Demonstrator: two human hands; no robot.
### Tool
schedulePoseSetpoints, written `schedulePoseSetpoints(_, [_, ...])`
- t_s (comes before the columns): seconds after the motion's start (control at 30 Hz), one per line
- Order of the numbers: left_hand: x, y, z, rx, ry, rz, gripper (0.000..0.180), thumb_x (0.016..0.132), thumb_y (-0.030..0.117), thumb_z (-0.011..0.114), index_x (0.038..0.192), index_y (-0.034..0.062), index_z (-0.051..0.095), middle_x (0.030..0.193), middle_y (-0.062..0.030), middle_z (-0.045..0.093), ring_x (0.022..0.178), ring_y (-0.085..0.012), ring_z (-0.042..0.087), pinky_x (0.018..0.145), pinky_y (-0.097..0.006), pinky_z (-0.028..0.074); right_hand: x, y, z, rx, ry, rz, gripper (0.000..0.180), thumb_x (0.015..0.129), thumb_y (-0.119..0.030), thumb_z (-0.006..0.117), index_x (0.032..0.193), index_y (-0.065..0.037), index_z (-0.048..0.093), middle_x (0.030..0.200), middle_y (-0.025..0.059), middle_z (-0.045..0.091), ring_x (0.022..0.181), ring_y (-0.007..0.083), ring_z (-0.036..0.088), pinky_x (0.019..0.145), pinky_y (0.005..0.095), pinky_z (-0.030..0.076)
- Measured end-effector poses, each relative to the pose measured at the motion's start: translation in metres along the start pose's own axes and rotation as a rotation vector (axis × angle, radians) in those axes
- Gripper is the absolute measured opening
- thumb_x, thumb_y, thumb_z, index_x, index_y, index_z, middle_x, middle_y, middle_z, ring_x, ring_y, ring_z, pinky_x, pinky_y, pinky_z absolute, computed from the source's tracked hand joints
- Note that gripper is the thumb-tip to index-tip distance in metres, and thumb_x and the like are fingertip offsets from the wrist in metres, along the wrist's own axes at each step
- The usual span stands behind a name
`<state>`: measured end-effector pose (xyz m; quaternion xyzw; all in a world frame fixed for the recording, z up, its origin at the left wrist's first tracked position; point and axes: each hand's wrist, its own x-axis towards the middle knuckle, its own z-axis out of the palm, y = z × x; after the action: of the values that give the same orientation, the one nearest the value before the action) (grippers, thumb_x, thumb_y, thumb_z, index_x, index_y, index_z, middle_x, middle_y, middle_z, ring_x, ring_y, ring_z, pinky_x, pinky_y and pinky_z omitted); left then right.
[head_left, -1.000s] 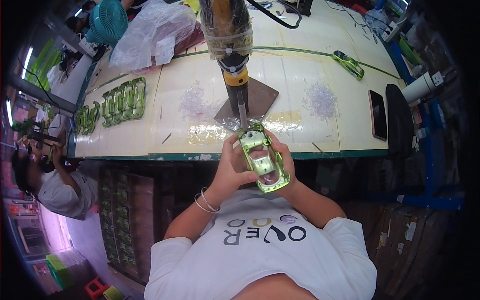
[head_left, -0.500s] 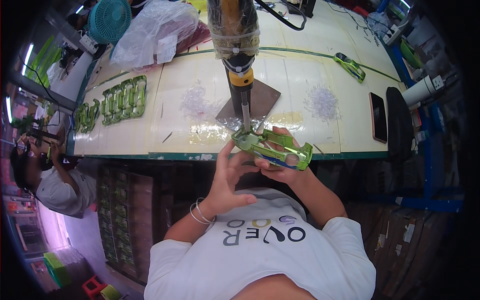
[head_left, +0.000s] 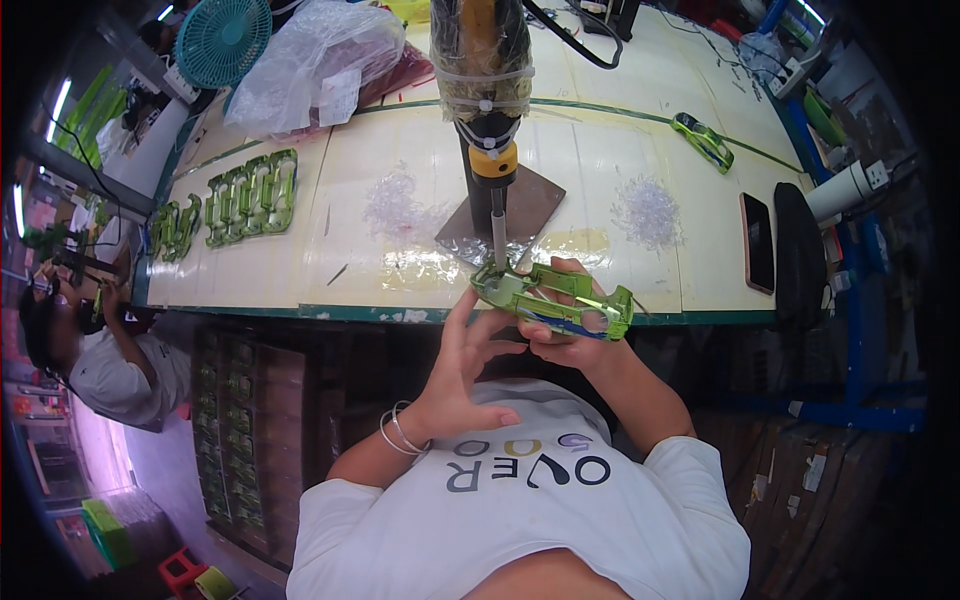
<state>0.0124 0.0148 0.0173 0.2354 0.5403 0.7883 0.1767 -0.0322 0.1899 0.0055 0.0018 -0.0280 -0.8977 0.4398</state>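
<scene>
A green toy car body shell (head_left: pixel 553 301) is held tilted, hollow side up, at the table's front edge. My right hand (head_left: pixel 567 342) grips it from below and behind, with fingertips showing at its far side. My left hand (head_left: pixel 462 365) is open beside the shell's left end. Its thumb stands well apart, and the index fingertip rests at the shell's edge. Above hangs a powered screwdriver (head_left: pixel 493 165) wrapped in clear plastic and cable ties. Its bit reaches down to the shell's left end; the exact contact point is too small to make out.
Several green shells (head_left: pixel 250 198) lie in rows at left. Two piles of small clear pieces (head_left: pixel 648 212) flank a brown plate (head_left: pixel 535 205). A phone (head_left: pixel 757 242), a black case (head_left: pixel 797 255) and another green car (head_left: pixel 702 142) lie at right. A co-worker (head_left: pixel 120 360) sits at far left.
The whole view has shifted slightly, with the table and screwdriver appearing a little further right. My grip on the shell and the bit's place at its left end look the same.
</scene>
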Motion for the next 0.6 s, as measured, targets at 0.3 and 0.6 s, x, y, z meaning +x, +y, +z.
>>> schedulePoseSetpoints(0.3, [-0.004, 0.000, 0.004, -0.043, 0.083, -0.033, 0.120, 0.051, 0.025, 0.080, 0.133, 0.0072, -0.006, 0.127, -0.0181, 0.030, 0.117, -0.0260, 0.034, 0.091, -0.040, 0.035, 0.000, 0.004, 0.008, 0.036, 0.174, -0.062, 0.044, 0.083, -0.040, 0.035, 0.105, -0.005, 0.050, 0.083, 0.0211, 0.053, 0.058, 0.0252, 0.049, 0.039, 0.0278, 0.041])
schedulePoseSetpoints(0.6, [-0.018, -0.021, -0.004, -0.116, 0.106, -0.165, 0.106, 0.060, 0.020, 0.075, 0.133, 0.0065, -0.001, 0.126, -0.0194, 0.031, 0.115, -0.0276, 0.037, 0.090, -0.038, 0.036, -0.022, 0.013, -0.019, -0.078, 0.185, -0.017, 0.047, 0.086, -0.044, 0.032, 0.107, -0.005, 0.049, 0.081, 0.0210, 0.055, 0.059, 0.0247, 0.054, 0.051, 0.0314, 0.046])
